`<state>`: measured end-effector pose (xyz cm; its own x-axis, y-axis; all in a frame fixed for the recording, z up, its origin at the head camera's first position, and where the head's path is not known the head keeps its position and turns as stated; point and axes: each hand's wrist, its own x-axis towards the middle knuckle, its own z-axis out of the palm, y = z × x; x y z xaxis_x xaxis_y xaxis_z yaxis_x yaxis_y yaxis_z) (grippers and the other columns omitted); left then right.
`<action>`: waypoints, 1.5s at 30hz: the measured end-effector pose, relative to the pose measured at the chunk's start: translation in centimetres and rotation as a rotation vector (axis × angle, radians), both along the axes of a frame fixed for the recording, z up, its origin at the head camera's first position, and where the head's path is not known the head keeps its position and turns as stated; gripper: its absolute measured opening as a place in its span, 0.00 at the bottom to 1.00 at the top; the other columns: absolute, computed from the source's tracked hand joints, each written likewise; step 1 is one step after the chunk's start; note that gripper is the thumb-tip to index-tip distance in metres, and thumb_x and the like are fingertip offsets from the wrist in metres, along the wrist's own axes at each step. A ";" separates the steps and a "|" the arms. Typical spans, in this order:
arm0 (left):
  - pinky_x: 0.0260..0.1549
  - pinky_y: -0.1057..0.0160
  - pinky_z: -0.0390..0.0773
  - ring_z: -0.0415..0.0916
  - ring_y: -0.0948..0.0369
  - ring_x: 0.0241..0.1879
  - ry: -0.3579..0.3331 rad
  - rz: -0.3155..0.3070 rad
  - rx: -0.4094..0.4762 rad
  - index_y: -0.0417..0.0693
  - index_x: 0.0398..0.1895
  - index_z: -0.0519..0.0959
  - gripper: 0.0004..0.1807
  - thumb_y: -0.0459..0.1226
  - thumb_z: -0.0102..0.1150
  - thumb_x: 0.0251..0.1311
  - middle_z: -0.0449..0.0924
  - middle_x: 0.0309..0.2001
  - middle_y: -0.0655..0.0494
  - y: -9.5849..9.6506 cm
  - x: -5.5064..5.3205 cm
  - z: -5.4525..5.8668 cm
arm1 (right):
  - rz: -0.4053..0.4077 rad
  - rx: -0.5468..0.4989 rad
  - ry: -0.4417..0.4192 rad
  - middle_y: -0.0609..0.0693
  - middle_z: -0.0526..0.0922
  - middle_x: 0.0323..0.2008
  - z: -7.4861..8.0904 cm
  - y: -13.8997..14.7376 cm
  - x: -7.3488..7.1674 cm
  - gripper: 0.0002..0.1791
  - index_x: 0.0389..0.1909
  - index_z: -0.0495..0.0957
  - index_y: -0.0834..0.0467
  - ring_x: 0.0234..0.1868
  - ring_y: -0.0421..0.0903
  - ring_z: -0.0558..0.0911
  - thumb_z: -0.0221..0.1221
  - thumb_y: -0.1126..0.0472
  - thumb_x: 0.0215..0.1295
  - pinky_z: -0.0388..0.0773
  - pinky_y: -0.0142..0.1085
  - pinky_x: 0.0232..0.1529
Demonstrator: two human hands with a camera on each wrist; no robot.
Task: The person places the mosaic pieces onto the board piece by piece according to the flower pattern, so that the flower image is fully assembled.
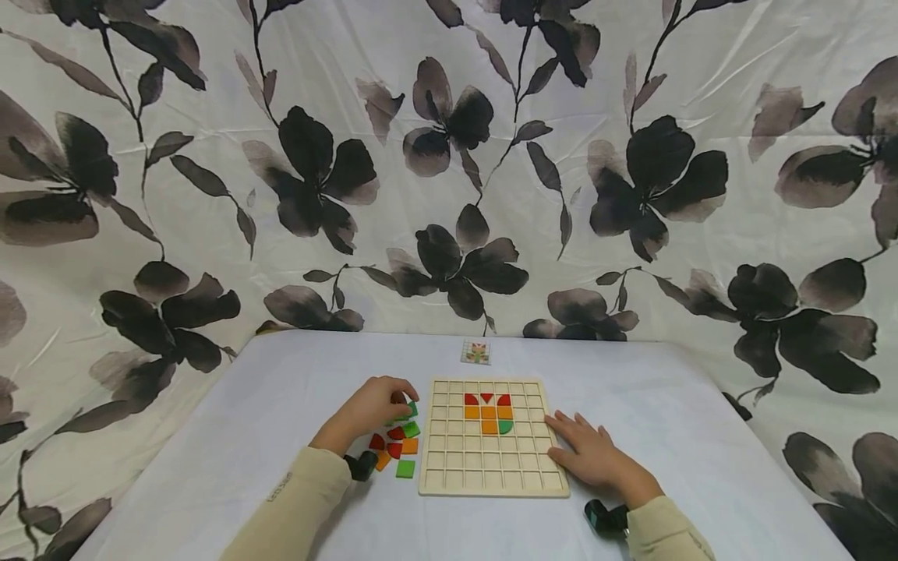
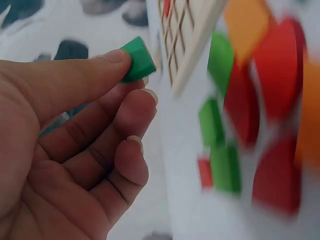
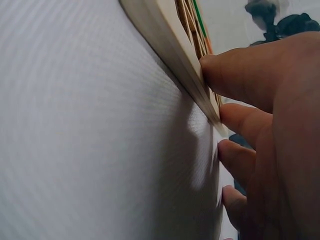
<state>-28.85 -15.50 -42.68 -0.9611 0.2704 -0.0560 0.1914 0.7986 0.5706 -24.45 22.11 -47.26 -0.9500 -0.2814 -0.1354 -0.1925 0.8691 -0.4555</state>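
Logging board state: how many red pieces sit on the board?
3: left red piece, red triangle between, right red piece, all in the board's farthest filled row.

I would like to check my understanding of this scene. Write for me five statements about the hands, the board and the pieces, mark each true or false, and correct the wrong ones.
1. The left hand pinches a green piece. True.
2. The right hand holds an orange square. False: its fingers touch the right edge of the wooden grid board.
3. Loose pieces lie to the left of the board. True.
4. The red triangle sits between two green pieces. False: the pieces on both sides are red.
5. The small pattern card lies beyond the board's far edge. True.
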 end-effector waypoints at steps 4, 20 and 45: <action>0.27 0.65 0.75 0.76 0.61 0.27 -0.020 -0.049 0.071 0.51 0.39 0.81 0.05 0.35 0.63 0.60 0.81 0.30 0.57 2.4 0.2 -0.5 | -0.008 -0.001 -0.008 0.56 0.59 0.74 0.0 0.1 0.1 0.33 0.72 0.62 0.51 0.75 0.67 0.50 0.53 0.44 0.69 0.40 0.71 0.66; 0.26 0.64 0.70 0.70 0.61 0.26 -0.075 -0.048 0.235 0.48 0.27 0.80 0.04 0.37 0.65 0.56 0.76 0.25 0.58 8.1 -1.0 -3.1 | -0.005 -0.003 0.014 0.55 0.58 0.74 -0.4 0.0 -0.1 0.33 0.72 0.62 0.50 0.75 0.65 0.50 0.52 0.44 0.69 0.39 0.69 0.67; 0.24 0.65 0.68 0.68 0.61 0.23 0.066 0.015 0.062 0.48 0.24 0.78 0.09 0.39 0.63 0.59 0.75 0.23 0.58 9.0 -0.5 -2.7 | -0.019 0.006 -0.009 0.55 0.58 0.74 0.0 0.0 0.0 0.34 0.72 0.61 0.51 0.75 0.66 0.49 0.52 0.43 0.69 0.38 0.70 0.67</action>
<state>-29.37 -6.51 -45.40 -0.9661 0.2570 0.0242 0.2186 0.7650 0.6057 -24.44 22.07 -47.21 -0.9540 -0.2621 -0.1457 -0.1715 0.8755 -0.4517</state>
